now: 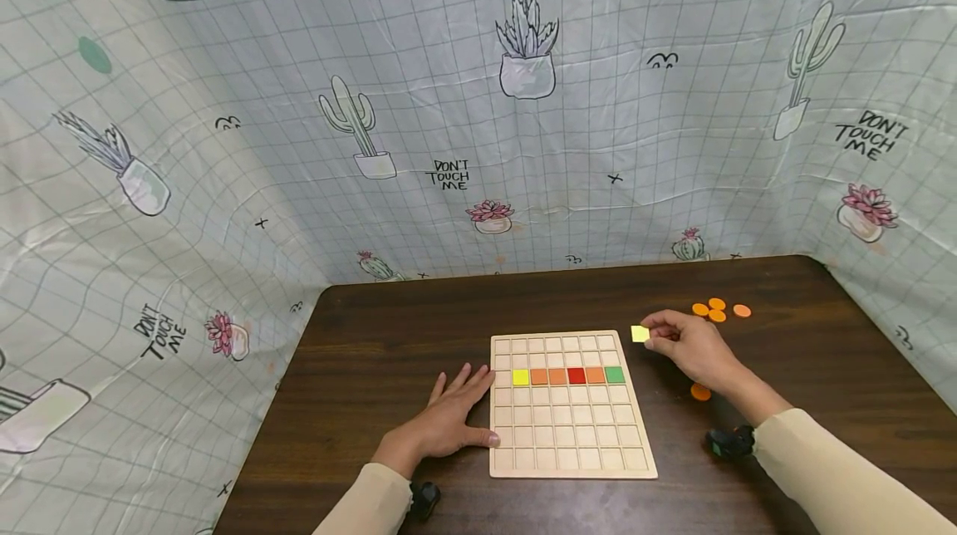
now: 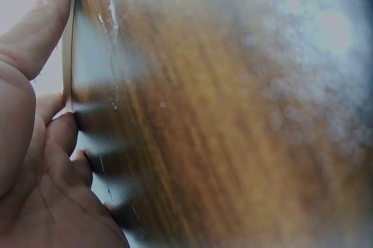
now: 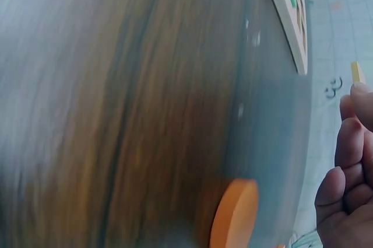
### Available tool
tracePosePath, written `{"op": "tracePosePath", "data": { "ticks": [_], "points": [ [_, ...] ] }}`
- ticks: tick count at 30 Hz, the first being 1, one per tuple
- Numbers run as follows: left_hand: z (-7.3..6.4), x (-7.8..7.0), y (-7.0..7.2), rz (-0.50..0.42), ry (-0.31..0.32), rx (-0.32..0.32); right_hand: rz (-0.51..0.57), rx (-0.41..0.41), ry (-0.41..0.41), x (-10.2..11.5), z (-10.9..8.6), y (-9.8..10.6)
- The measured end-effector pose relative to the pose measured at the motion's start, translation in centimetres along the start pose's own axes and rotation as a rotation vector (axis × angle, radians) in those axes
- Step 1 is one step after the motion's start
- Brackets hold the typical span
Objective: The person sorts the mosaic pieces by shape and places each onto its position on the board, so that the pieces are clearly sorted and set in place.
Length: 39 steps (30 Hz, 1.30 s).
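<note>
A pale wooden grid board (image 1: 553, 439) lies on the dark table. One row of it carries a yellow tile (image 1: 520, 377), several orange tiles (image 1: 557, 376), a red tile (image 1: 576, 375) and a green tile (image 1: 615, 375). My left hand (image 1: 449, 419) rests at the board's left edge, fingers spread and straight, thumb touching the rim. Off the board's upper right corner, my right hand (image 1: 691, 348) pinches a yellow square tile (image 1: 640, 334) between thumb and fingertips. In the right wrist view that tile (image 3: 357, 72) shows edge-on above the fingertips.
Several orange discs (image 1: 716, 316) lie beyond the right hand. Another orange disc (image 1: 700, 392) sits under the right wrist, right of the board. A patterned cloth (image 1: 486, 136) hangs behind and beside the brown table (image 1: 389, 336).
</note>
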<state>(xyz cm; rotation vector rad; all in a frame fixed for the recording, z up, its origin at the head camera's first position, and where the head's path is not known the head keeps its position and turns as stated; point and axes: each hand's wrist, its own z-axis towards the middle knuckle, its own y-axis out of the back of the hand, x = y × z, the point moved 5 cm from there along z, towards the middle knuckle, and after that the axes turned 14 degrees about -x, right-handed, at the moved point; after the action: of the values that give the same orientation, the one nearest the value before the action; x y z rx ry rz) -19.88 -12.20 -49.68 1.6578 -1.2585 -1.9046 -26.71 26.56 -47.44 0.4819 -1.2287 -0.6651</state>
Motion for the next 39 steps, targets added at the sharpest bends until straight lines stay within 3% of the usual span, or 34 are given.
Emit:
{"op": "tracePosePath", "data": {
  "ticks": [17,27,39],
  "points": [
    [0.2,0.1,0.0,-0.002,0.006,0.017,0.078,0.050,0.012,3.6,0.1,-3.2],
    [0.3,-0.2,0.1,0.098,0.000,0.037,0.201,0.125,0.013,6.2,0.1,-6.2],
    [0.4,-0.1,0.3,0.167,-0.043,0.058,0.245,0.198,0.042,10.0,-0.1,-9.7]
  ]
}}
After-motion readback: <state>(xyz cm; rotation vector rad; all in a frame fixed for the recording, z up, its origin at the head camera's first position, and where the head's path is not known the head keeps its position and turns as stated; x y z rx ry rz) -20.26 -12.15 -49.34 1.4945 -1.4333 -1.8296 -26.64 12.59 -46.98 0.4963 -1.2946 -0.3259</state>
